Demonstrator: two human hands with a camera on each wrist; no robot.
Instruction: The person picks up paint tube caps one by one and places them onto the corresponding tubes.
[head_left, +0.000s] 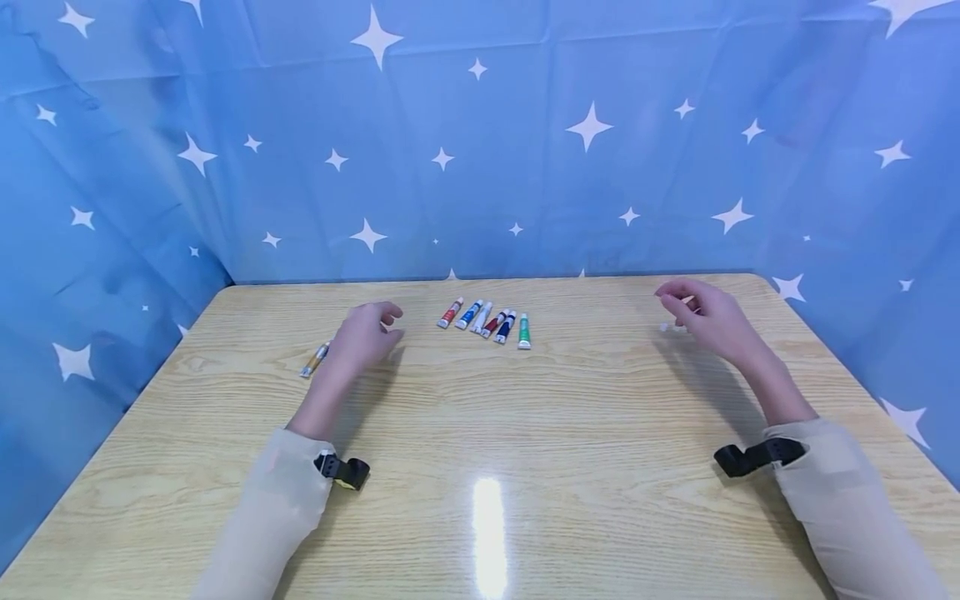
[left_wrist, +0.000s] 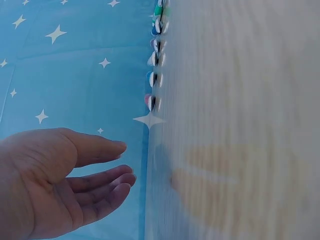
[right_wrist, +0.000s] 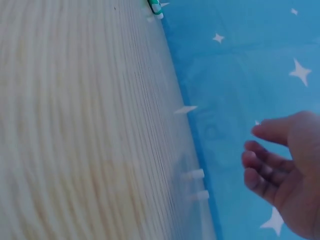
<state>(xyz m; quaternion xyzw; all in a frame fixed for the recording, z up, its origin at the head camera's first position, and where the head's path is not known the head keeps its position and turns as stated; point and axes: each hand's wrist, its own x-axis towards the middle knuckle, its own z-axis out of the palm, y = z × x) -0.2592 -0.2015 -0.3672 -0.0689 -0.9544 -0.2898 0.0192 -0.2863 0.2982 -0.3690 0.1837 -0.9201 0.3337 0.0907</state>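
My left hand hovers over the left part of the wooden table, its fingers loosely bent and nothing between them. Partly hidden behind it lies an ochre paint tube. To its right is a row of paint tubes: a red tube, a blue tube, a white tube, a dark red tube, a dark blue tube and a green tube. On the right, my right hand hangs above the table, relaxed and holding nothing. Two small white pieces stand near it.
A blue cloth with white stars hangs behind the table and along both sides. The table's back edge runs close behind the tubes. Light glares on the near tabletop. Each wrist carries a small black camera.
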